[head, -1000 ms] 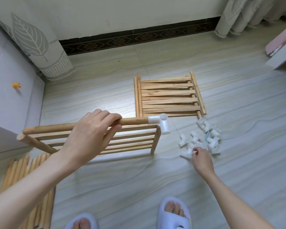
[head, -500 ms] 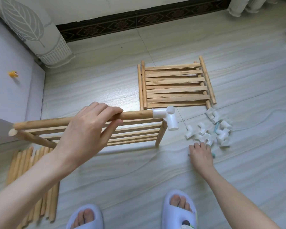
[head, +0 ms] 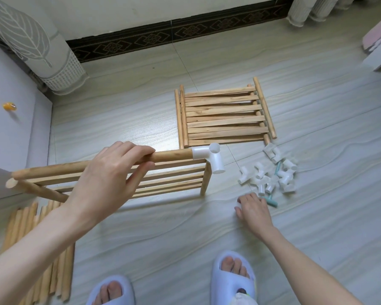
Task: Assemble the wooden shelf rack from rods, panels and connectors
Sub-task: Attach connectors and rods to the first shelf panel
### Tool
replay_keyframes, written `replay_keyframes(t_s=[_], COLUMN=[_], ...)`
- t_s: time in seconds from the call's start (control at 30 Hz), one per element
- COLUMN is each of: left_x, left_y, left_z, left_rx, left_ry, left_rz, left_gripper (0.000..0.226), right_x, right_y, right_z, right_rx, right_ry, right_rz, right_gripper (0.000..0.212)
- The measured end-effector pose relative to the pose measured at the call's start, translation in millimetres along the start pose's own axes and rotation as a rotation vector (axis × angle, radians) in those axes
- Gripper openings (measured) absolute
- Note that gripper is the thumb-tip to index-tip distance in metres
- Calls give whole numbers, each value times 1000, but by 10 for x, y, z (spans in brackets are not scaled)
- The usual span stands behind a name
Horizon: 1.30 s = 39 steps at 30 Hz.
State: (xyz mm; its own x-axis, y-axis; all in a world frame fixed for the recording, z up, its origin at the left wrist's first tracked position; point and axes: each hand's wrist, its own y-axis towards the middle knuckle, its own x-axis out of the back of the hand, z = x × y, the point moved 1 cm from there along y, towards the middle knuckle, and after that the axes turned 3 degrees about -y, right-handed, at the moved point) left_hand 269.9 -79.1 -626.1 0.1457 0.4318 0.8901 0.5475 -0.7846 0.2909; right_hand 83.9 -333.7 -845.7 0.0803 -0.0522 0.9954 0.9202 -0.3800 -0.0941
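Rack panel (head: 169,179) stays gripped at its top rod (head: 163,156) by the left hand (head: 110,172). Right hand (head: 254,209) has drawn back from the connectors (head: 271,175), fingers curled, seemingly round a white one.

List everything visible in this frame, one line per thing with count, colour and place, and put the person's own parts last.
held slatted panel: one, light wood, standing on edge at centre left
fitted connector: one, white, on the right end of the panel's top rod
flat slatted panels: a stack, count unclear, light wood, on the floor beyond the held panel
loose connectors: a pile, white, on the floor at right
small teal pieces: at least two, in and beside the pile
loose rods: a bundle, light wood, lower left floor
slippers: two, pale blue, bottom edge
left hand: grips the panel's top rod
right hand: on the floor at the pile's near edge, something white at its fingertips
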Motion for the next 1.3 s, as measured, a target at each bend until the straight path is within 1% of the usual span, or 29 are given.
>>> replay_keyframes(t_s=[0.1,0.17,0.2,0.27,0.3,0.33,0.4,0.47,0.57,0.67,0.77,0.83,0.9,1.0,1.07,1.17,1.23,1.3], left_x=[17,30,44,81,110,149,236,310,362,421,515,556,589,632,618,554,496,462], left_y=[5,-6,-22,-95,-133,-168,-249,-342,-504,-629,-735,-805,-853,-895,-917,-940,-949,-955], left_z=[27,82,107,164,190,215,279,348,400,450,552,631,679,663,620,505,441,403], left_rx=[3,-9,0,47,74,119,269,399,501,599,707,735,714,720,735,726,702,677], left_ry=[14,45,54,69,90,107,108,113,109,86,16,-115,-262,-335,-391,-430,-436,-400], left_rz=[65,87,90,93,84,77,85,78,60,69,37,-8,-52,-78,-106,-114,-124,-125], left_gripper=[33,26,28,40,42,39,30,26,25,24,21,22,22,18,14,15,14,9], right_x=[298,598,793,1240,1482,1743,2259,2698,3103,3134,2982,2871,2793,2743,2747,2781,2786,2761], right_y=[4,19,36,58,68,73,90,134,221,316,341,318,301,319,316,276,245,235], right_z=[65,95,119,179,219,274,422,627,1109,1671,2032,2122,2132,2071,2021,2004,2055,2138], right_rx=[1,-105,-179,-277,-292,-288,-230,-145,7,105,114,136,170,188,169,143,149,167], right_ry=[118,267,347,543,640,717,828,918,930,885,807,721,625,550,567,663,709,698], right_rz=[-105,-160,-185,-236,-273,-323,-399,-349,-123,104,214,261,284,317,330,310,309,321], right_gripper=[21,18,16,14,13,9,5,4,9,16,21,22,22,20,21,30,34,34])
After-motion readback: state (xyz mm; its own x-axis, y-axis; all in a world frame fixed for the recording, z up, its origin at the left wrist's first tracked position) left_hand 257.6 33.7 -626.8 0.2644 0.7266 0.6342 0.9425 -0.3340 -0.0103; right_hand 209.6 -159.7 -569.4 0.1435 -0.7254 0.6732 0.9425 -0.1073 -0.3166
